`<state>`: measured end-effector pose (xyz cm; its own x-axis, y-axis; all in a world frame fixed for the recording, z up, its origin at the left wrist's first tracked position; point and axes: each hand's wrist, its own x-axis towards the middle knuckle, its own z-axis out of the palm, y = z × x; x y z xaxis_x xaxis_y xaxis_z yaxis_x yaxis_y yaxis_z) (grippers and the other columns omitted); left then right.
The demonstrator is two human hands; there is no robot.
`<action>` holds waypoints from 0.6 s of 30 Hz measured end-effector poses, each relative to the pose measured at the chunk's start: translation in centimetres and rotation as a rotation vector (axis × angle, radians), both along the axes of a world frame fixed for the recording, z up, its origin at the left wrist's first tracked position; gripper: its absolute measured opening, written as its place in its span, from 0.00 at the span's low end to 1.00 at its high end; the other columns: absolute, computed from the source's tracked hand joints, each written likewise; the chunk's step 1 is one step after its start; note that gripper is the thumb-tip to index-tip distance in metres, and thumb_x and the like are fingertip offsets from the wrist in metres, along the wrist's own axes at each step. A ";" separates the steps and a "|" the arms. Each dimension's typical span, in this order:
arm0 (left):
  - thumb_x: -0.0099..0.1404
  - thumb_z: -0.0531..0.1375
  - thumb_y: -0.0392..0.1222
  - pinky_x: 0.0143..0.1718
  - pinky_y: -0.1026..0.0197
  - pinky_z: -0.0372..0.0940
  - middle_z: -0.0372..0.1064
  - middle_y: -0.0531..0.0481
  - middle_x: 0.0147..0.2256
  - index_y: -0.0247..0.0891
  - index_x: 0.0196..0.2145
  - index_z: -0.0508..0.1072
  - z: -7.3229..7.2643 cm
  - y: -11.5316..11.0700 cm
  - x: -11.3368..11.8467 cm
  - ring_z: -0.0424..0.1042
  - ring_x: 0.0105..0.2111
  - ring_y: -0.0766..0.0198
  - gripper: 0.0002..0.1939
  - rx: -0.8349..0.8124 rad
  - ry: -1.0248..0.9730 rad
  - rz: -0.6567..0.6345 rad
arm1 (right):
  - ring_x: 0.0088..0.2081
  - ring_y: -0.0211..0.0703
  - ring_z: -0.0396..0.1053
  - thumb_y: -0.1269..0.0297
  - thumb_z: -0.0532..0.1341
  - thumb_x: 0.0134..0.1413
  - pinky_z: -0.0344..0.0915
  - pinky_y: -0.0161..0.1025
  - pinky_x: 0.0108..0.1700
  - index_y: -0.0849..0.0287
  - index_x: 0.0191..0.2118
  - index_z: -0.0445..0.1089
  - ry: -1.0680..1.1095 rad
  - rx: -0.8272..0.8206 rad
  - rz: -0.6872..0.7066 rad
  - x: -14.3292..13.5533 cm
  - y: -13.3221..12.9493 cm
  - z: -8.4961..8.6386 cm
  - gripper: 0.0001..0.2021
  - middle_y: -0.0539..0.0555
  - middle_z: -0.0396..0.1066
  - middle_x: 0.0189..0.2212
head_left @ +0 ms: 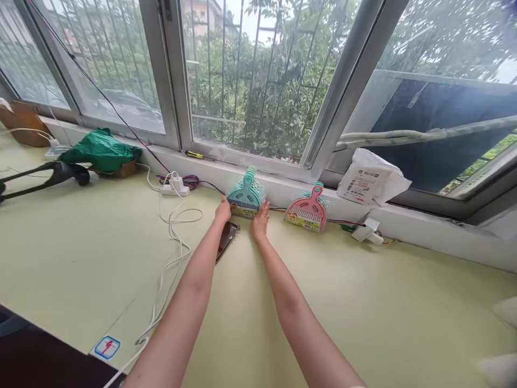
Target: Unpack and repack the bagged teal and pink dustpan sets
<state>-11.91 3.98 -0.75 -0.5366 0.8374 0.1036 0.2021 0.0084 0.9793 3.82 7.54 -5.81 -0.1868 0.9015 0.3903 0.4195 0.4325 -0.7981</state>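
Observation:
A stack of teal mini dustpan-and-brush sets (246, 189) in clear wrap leans against the low wall under the window. My left hand (223, 209) is curled at its lower left edge, fingers closed against the stack. On the other side, my right hand (260, 220) rests at the lower right edge, fingers stretched upward and slightly apart. A similar stack of pink dustpan-and-brush sets (308, 209) leans on the wall further right. Below my left wrist lies a dark phone (226, 241), partly covered by my forearm.
White cables (172, 237) run across the pale table (383, 302) from a power strip (176, 187). A green plastic bag (100, 151) and black headset-like frame (52, 175) lie left. A yellow-handled screwdriver (194, 154), white package (371, 180) and white adapter (367, 230) are near the window.

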 end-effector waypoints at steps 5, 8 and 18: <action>0.61 0.55 0.33 0.51 0.49 0.58 0.65 0.25 0.51 0.28 0.65 0.46 -0.9 1.9 -1.2 0.64 0.54 0.43 0.36 -0.402 0.528 0.024 | 0.68 0.50 0.34 0.70 0.43 0.59 0.48 0.55 0.62 0.58 0.67 0.22 -0.241 0.097 -0.128 -0.3 1.4 -1.4 0.35 0.61 0.31 0.69; 0.59 0.59 0.37 0.53 0.45 0.57 0.61 0.22 0.54 0.27 0.66 0.41 -0.5 1.4 -1.7 0.59 0.57 0.39 0.43 -0.486 0.693 -0.046 | 0.68 0.52 0.37 0.65 0.45 0.61 0.50 0.54 0.61 0.58 0.67 0.21 -0.226 0.115 -0.121 -0.2 1.6 -1.6 0.36 0.63 0.31 0.69; 0.59 0.59 0.41 0.60 0.41 0.48 0.37 0.24 0.65 0.27 0.65 0.45 2.9 -4.4 2.0 0.42 0.64 0.38 0.41 -0.194 0.609 0.140 | 0.68 0.49 0.35 0.54 0.45 0.62 0.46 0.54 0.63 0.59 0.68 0.27 -0.033 0.242 -0.258 2.0 -2.1 0.8 0.35 0.64 0.32 0.68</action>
<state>-9.87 -0.46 2.16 -0.5348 0.7982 0.2772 0.7045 0.2400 0.6679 5.80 5.42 -5.02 0.0189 0.8028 0.5959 0.5636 0.4838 -0.6696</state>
